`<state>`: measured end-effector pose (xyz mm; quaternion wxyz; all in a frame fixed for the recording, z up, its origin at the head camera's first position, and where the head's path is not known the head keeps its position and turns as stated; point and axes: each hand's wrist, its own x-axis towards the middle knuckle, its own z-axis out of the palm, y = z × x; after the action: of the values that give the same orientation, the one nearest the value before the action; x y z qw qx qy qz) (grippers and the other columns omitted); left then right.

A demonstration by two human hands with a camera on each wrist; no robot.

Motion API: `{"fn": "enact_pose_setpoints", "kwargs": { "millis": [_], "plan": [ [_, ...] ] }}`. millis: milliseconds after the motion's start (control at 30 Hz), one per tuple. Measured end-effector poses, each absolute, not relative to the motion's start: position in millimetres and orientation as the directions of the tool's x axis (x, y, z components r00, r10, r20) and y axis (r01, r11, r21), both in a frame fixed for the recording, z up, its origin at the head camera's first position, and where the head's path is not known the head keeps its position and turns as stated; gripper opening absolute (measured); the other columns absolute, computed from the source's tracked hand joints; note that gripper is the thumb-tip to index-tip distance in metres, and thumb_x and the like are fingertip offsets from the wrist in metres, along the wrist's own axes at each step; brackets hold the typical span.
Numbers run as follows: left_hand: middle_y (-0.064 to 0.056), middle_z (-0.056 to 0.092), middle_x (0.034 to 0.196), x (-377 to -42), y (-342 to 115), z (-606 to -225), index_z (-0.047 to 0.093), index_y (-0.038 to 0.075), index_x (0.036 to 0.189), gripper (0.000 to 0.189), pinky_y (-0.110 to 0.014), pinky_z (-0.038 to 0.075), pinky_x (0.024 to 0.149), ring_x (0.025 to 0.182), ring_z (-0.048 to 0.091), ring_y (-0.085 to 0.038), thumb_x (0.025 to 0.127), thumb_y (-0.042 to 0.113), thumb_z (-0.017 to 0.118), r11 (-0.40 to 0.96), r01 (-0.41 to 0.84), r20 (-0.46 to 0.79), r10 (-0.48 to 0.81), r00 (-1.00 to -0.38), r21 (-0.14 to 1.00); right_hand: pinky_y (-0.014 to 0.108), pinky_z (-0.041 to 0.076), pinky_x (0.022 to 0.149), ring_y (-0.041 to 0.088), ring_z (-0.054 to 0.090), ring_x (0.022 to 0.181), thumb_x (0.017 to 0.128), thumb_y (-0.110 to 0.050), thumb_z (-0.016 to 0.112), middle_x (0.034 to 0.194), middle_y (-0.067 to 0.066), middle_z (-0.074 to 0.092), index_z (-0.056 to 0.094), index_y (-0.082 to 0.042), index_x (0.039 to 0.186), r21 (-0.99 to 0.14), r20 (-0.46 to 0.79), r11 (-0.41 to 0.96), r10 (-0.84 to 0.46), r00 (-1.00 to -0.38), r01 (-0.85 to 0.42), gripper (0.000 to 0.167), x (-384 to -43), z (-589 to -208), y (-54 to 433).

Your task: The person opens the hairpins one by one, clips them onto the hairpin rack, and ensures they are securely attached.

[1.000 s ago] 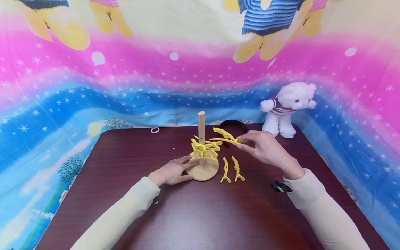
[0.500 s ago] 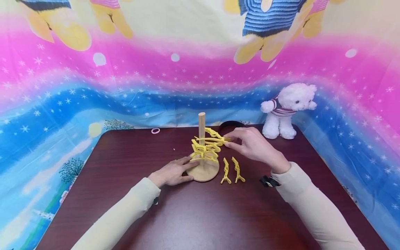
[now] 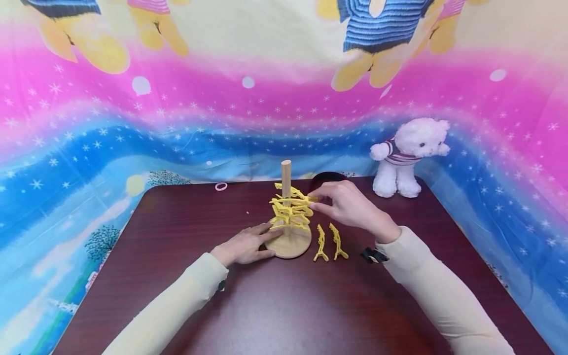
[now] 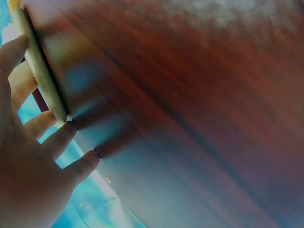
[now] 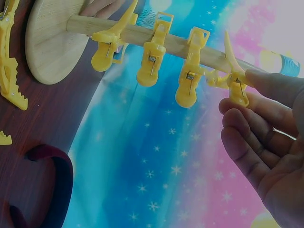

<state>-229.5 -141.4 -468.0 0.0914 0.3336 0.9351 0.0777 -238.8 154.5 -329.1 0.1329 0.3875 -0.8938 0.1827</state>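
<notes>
A wooden stand, with an upright post (image 3: 286, 172) on a round base (image 3: 290, 250), stands mid-table. Between thumb and fingers, my right hand (image 3: 355, 209) pinches the tail of a yellow alligator hair clip (image 5: 237, 85). That clip's jaws are spread, one on either side of the post, above several clipped yellow hair clips (image 5: 152, 61). My left hand (image 3: 244, 245) rests on the base's left side, its fingers spread and fairly straight; in the left wrist view, thumb and a finger touch the base's rim (image 4: 45, 78). Right of the base lie two more yellow hair clips (image 3: 338, 241).
Behind my right hand lies a dark headband (image 5: 64, 175). A pink ring (image 3: 221, 186) sits near the table's back edge, and a white plush bear (image 3: 406, 155) stands at the back right. A printed cloth (image 3: 213, 148) hangs round the table (image 3: 266, 305).
My right hand has moved left with the pinched hair clip, bringing its spread jaws from right of the post to around it. My left hand stays on the base.
</notes>
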Motion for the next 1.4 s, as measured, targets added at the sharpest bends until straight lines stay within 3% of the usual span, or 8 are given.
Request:
{"fn": "enact_pose_setpoints", "kwargs": {
  "millis": [267, 667, 1033, 1400],
  "plan": [
    [-0.015, 0.029, 0.163, -230.1, -141.9, -468.1, 0.029, 0.033, 0.158, 0.066, -0.055, 0.036, 0.115, 0.145, 0.040, -0.037, 0.100, 0.054, 0.052, 0.772, 0.603, -0.126, 0.631, -0.765, 0.201, 0.028, 0.044, 0.065, 0.010, 0.056, 0.065, 0.093, -0.028, 0.072, 0.087, -0.005, 0.070, 0.077, -0.017, 0.110, -0.221, 0.364, 0.633, -0.652, -0.665, -0.742, 0.021, -241.4, -329.1, 151.3],
    [-0.016, 0.030, 0.163, -231.5, -141.1, -467.9, 0.030, 0.032, 0.158, 0.066, -0.056, 0.036, 0.115, 0.146, 0.039, -0.037, 0.100, 0.054, 0.052, 0.769, 0.611, -0.120, 0.636, -0.763, 0.189, 0.028, 0.046, 0.066, 0.008, 0.056, 0.069, 0.091, -0.027, 0.074, 0.094, 0.000, 0.074, 0.077, -0.017, 0.111, -0.246, 0.362, 0.634, -0.642, -0.676, -0.734, 0.023, -244.2, -329.8, 149.1],
    [-0.015, 0.030, 0.163, -230.5, -140.2, -469.1, 0.030, 0.033, 0.157, 0.065, -0.056, 0.036, 0.114, 0.146, 0.038, -0.035, 0.099, 0.054, 0.052, 0.769, 0.606, -0.119, 0.634, -0.764, 0.204, 0.033, 0.051, 0.072, 0.012, 0.064, 0.080, 0.089, -0.030, 0.075, 0.100, 0.000, 0.075, 0.075, -0.015, 0.114, -0.268, 0.332, 0.672, -0.609, -0.721, -0.691, 0.029, -246.1, -331.6, 148.9],
    [-0.016, 0.030, 0.162, -230.3, -141.3, -470.3, 0.030, 0.034, 0.158, 0.066, -0.056, 0.036, 0.115, 0.146, 0.039, -0.035, 0.099, 0.054, 0.052, 0.770, 0.603, -0.121, 0.633, -0.765, 0.210, 0.033, 0.055, 0.074, 0.010, 0.069, 0.085, 0.088, -0.034, 0.077, 0.097, -0.002, 0.075, 0.074, -0.014, 0.114, -0.302, 0.331, 0.666, -0.597, -0.731, -0.681, 0.033, -250.5, -338.3, 152.8]
  ]
}}
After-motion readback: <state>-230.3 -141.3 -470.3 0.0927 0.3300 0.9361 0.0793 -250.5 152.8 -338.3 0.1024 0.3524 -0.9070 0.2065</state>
